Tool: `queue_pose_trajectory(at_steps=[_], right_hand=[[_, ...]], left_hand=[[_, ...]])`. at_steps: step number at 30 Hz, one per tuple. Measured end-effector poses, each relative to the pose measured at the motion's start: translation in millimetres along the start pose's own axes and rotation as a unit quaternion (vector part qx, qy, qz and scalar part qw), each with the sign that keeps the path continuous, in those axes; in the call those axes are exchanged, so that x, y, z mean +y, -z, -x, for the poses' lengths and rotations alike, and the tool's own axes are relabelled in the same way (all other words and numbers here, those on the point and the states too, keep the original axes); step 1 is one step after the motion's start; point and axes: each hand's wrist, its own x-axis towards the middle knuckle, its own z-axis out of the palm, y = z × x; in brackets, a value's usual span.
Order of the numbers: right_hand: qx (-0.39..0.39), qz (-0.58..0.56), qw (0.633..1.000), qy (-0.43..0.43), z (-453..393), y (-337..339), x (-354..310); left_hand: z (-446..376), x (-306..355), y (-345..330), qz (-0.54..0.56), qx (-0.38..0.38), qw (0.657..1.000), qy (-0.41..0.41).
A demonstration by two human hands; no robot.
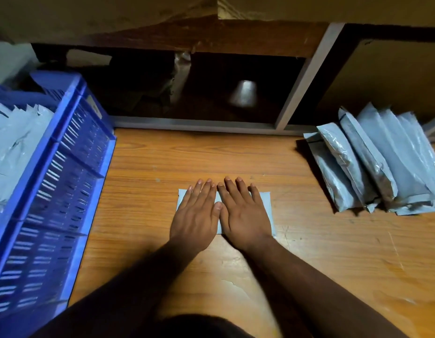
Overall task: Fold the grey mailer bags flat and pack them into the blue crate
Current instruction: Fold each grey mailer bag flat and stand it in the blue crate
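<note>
My left hand [195, 215] and right hand [243, 213] flat, fingers straight, pressing folded grey mailer [266, 203]. Blue crate [65, 167] left of hands, unfolded mailers [382, 162] right.

Packing workspace: wooden floor [211, 162], blue crate [65, 167] of mailers, stacked grey mailer bags [382, 162].

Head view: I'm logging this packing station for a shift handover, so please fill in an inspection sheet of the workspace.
Surface: scratched wooden tabletop.
Job's things: one folded grey plastic mailer bag under both hands; stack of unfolded grey mailers at right; blue slatted plastic crate at left, holding packed mailers.
Clutter: nothing seen.
Hands: left hand and right hand press flat, side by side.
Cables: nothing seen.
Surroundings: dark shelf opening behind, contents unclear.
</note>
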Motion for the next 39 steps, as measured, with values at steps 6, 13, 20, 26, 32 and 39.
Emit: queue_pose_trajectory(at_steps=[6,13,20,26,32,39], right_hand=[[0.005,0.018,1.0,0.008,-1.3,-1.5,-0.6],[-0.014,0.022,1.0,0.006,-2.1,-0.9,-0.8],[-0.027,-0.11,0.994,0.003,0.3,16.5,12.3],[0.009,-0.028,0.997,-0.066,15.4,7.0,30.5],[-0.001,-0.015,0.998,-0.068,12.8,3.1,29.7],[-0.054,-0.142,0.986,-0.067,8.0,26.6,38.9]], left_hand=[[-1.7,-0.7,-6.3,-0.005,0.015,1.0,0.005],[-2.4,1.7,-3.7,-0.01,0.002,1.0,0.009],[-5.5,-3.6,14.7,0.111,-0.027,0.991,0.064],[-0.4,-15.8,6.1,0.012,-0.057,0.997,0.04],[-2.3,-11.8,1.1,-0.014,-0.056,0.997,0.05],[-5.6,-15.5,21.4,0.116,-0.095,0.986,0.075]])
